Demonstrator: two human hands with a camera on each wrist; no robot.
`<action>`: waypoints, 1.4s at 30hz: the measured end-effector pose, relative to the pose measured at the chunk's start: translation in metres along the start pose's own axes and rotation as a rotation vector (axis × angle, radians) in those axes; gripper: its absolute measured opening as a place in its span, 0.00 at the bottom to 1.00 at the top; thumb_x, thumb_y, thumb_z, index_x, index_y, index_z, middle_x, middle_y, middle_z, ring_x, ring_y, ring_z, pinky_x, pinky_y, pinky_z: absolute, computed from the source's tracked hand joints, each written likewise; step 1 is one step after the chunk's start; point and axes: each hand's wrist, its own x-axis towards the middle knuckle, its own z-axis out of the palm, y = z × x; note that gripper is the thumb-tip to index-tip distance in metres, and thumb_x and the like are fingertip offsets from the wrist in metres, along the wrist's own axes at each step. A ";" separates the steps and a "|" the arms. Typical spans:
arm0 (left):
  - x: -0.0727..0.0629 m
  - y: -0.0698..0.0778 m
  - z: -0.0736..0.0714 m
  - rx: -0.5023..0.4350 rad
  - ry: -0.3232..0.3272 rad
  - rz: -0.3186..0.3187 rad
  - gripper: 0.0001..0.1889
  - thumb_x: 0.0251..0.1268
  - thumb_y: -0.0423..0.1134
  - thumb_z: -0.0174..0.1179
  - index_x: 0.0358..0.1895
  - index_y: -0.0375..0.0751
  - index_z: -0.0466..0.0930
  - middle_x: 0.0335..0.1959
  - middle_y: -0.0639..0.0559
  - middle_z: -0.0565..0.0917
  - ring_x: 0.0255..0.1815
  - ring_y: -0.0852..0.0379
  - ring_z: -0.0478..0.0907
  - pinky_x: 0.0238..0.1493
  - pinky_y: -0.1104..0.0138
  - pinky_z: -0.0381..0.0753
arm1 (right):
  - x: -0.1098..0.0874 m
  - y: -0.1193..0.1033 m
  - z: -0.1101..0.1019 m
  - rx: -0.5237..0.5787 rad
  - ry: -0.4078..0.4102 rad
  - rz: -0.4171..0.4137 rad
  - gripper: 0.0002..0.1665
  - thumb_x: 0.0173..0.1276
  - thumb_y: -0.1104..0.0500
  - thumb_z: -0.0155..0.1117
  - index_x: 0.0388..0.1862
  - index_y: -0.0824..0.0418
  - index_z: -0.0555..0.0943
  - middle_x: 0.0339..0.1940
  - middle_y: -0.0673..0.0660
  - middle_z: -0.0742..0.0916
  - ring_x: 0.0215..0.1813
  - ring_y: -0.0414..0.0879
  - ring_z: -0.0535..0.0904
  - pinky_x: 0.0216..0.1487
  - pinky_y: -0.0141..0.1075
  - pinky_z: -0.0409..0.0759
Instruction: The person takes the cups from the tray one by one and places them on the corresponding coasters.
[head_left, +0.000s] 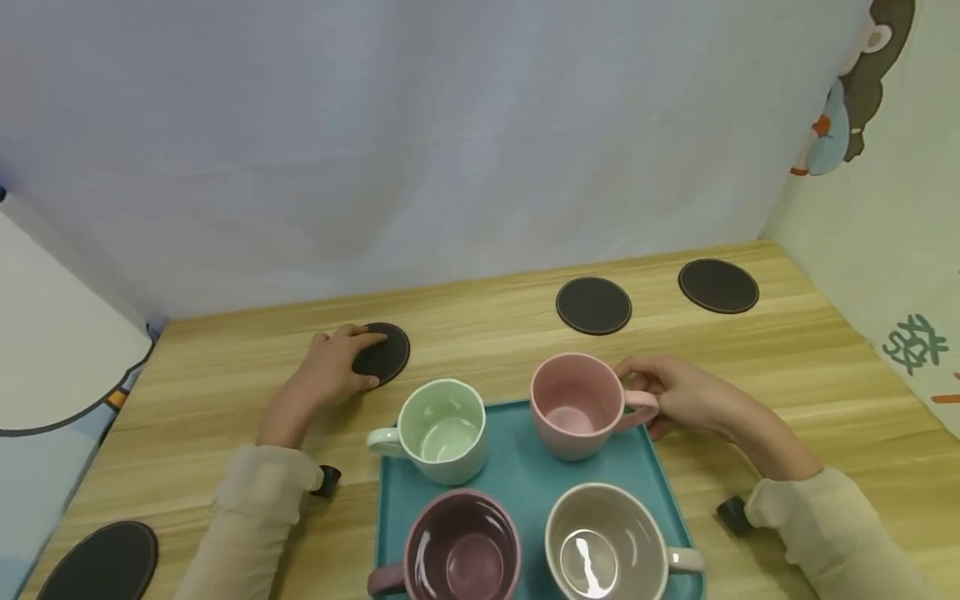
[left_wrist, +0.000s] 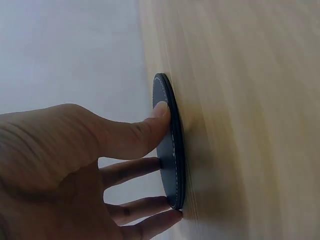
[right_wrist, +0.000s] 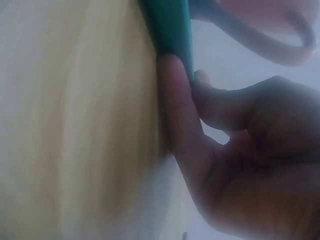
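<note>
My left hand lies over a round black coaster at the left back of the wooden table. In the left wrist view, its thumb rests at the near rim of the coaster and the other fingertips reach the far rim. The edge looks layered. My right hand pinches the far right corner of a teal tray, with the index finger low along its wall and the thumb above. On the tray stand a mint mug, a pink mug, a plum mug and a beige mug.
Two more black coasters, a middle one and a right one, lie along the back edge. Another coaster is at the near left. A pale cloth hangs behind the table, and a printed panel stands at right.
</note>
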 end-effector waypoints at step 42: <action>0.054 0.029 0.015 -0.110 -0.135 0.348 0.28 0.71 0.24 0.48 0.73 0.43 0.76 0.82 0.30 0.60 0.76 0.23 0.59 0.75 0.36 0.64 | -0.001 -0.003 0.000 0.028 -0.021 0.024 0.25 0.69 0.74 0.64 0.65 0.66 0.78 0.35 0.55 0.83 0.36 0.42 0.83 0.34 0.38 0.89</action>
